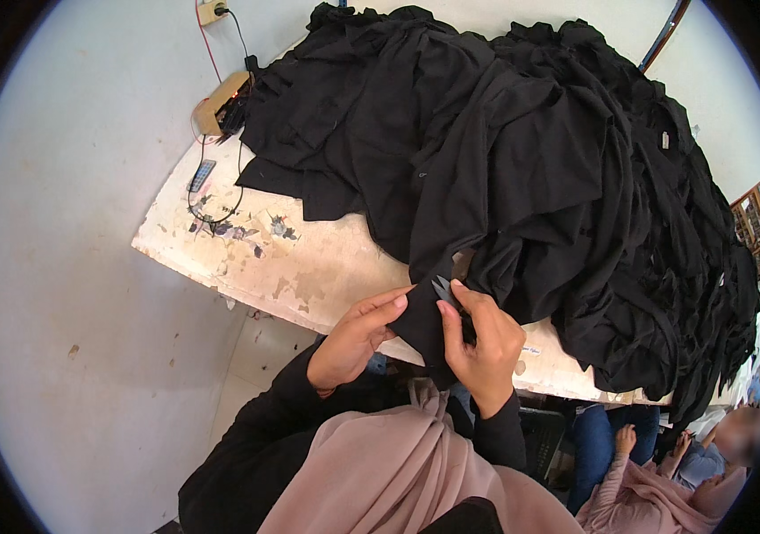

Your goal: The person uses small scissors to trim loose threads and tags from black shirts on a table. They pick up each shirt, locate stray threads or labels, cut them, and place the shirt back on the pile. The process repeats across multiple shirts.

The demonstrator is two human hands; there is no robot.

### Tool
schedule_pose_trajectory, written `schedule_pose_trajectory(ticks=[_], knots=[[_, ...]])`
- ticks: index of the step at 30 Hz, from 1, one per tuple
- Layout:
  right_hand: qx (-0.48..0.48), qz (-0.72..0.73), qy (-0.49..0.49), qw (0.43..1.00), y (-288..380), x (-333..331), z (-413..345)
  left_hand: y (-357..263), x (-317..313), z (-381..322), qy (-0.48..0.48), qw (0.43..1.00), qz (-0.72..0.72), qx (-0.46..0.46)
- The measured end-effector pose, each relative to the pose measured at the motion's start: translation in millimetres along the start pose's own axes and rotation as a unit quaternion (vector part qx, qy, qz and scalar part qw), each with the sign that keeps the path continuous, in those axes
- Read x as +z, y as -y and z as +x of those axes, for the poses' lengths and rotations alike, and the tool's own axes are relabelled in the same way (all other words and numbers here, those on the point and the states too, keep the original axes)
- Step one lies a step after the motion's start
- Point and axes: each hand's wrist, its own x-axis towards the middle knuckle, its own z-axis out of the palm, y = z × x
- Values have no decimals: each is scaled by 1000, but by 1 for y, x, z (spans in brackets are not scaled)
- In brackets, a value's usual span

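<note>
My left hand (pixel 360 334) pinches the edge of a piece of black fabric (pixel 420 320) at the front of the table. In my right hand (pixel 487 340) is a pair of small thread snips (pixel 443 288), held between thumb and fingers. The blades point up and to the left, spread slightly apart, and lie against the black fabric. Most of the snips' body is hidden by my fingers. The fabric between my hands runs up towards a large heap of black cloth (pixel 520 147) and hangs down past the table's front edge.
The worn, peeling table (pixel 326 267) meets a white wall (pixel 86 233) on the left. A remote control (pixel 202 175), a looped black cable (pixel 241 193) and a wooden box with wires (pixel 220 107) are at its left end. Co-workers sit at the lower right, one sleeve (pixel 610 484) showing.
</note>
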Motion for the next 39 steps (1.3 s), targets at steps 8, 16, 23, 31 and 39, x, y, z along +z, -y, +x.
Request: schedule_pose_trajectory(ticks=[8, 16, 23, 31, 39], knots=[[-32, -17, 3, 999, 5, 1, -1, 0, -1, -1, -2, 1000, -9, -12], [-5, 10, -6, 1000, -5, 2, -2, -1, 1, 1, -17, 999, 31, -26], [45, 130, -53, 989, 4, 3, -7, 1, -3, -2, 15, 997, -78, -15], [-69, 19, 26, 997, 4, 4, -19, -2, -15, 6, 192, 963, -190, 9], [231, 407, 61, 881, 6, 0, -15, -16, 18, -6, 62, 933, 319, 157]])
